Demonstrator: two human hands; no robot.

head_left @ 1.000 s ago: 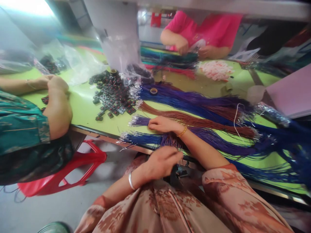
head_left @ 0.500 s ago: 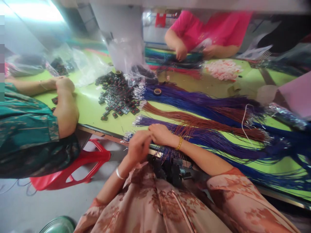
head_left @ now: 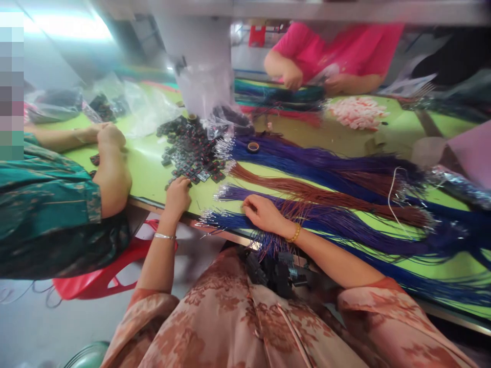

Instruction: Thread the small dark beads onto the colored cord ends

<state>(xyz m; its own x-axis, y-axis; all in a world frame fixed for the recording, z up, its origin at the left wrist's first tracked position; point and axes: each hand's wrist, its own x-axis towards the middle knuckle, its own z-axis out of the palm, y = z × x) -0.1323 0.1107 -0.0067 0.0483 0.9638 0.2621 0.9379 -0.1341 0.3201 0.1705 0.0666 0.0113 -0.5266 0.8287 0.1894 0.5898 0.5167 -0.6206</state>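
My left hand (head_left: 178,198) is at the near edge of a pile of small black plastic connectors (head_left: 187,145). Its fingers are bent together on a black connector, mostly hidden under the fingertips. My right hand (head_left: 264,213) rests over the blue wires (head_left: 230,220) and purple wires (head_left: 245,194) at the table's near side, thumb and forefinger curled toward each other; what they pinch, if anything, is too small to see. Below this hand, thin wires hang over the edge to a cluster of black connectors (head_left: 284,273) near my lap.
Brown wires (head_left: 268,181) and more blue and purple bundles run right across the green table. A tape roll (head_left: 252,147) lies on them. A co-worker's arm (head_left: 113,174) is at left, another co-worker (head_left: 345,56) opposite. Pale pink parts (head_left: 358,112) and a red stool (head_left: 115,271) are in view.
My left hand has left my right hand and moved left and forward to the black connector pile. The right hand stays over the wires. The view has shifted slightly.
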